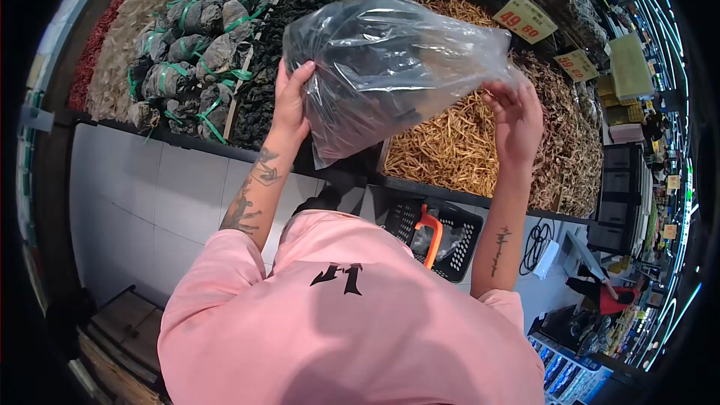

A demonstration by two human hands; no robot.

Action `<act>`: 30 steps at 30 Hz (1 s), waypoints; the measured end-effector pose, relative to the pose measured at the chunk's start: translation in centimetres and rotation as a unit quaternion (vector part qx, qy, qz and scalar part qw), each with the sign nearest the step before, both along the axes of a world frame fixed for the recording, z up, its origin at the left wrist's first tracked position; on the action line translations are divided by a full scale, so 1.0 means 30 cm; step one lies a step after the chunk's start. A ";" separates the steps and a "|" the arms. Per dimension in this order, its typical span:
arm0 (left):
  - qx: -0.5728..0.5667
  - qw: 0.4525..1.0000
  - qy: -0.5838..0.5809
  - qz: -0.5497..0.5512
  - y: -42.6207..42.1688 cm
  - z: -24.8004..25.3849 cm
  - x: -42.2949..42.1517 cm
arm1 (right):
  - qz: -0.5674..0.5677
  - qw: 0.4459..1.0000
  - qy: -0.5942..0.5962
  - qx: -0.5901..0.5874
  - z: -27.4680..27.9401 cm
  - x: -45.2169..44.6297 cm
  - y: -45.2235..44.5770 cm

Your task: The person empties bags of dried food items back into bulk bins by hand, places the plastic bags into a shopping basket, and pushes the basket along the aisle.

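A large clear plastic bag point(375, 67) is stretched between my two hands above the bins of dried goods. My left hand point(292, 101) grips the wide end at its side, thumb on the outside. At the gathered, narrow end, my right hand point(516, 116) has its fingers curled on the plastic. Dark shapes show through the bag, but I cannot tell whether they are inside it or behind it. Below the bag lie dark dried pieces point(264, 90) on the left and yellowish-brown dried strips point(442, 142) on the right.
Bundles tied with green bands point(202, 52) fill a bin at the left. Price signs point(525, 16) stand along the back. On the floor, a black shopping basket point(459, 251) with an orange handle point(429, 236) sits by the display. A person in red point(616, 298) is farther off at right.
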State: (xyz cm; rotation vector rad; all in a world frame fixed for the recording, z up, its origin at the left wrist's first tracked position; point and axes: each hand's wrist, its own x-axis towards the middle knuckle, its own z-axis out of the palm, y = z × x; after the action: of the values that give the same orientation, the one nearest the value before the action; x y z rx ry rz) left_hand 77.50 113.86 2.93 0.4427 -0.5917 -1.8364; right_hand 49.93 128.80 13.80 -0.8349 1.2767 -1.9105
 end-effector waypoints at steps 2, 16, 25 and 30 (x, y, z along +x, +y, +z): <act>-0.015 0.995 -0.061 0.082 -0.072 -0.001 0.061 | -0.012 0.996 0.059 0.064 -0.037 0.027 -0.106; 0.145 0.920 -0.351 0.096 -0.067 -0.183 0.281 | 0.291 0.881 0.194 0.318 -0.618 0.452 -0.090; -0.234 0.697 -0.625 0.262 -0.250 -0.014 0.261 | 0.074 0.916 0.366 0.144 -0.490 0.364 -0.245; -0.376 0.593 -0.712 0.011 -0.341 -0.125 0.171 | 0.104 0.822 0.542 0.138 -0.432 0.380 -0.405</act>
State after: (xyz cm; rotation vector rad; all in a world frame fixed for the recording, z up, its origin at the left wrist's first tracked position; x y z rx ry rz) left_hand 82.62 103.62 -0.83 1.2655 -2.2846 -0.6250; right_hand 61.33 116.64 0.83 -1.9300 1.9012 -0.9474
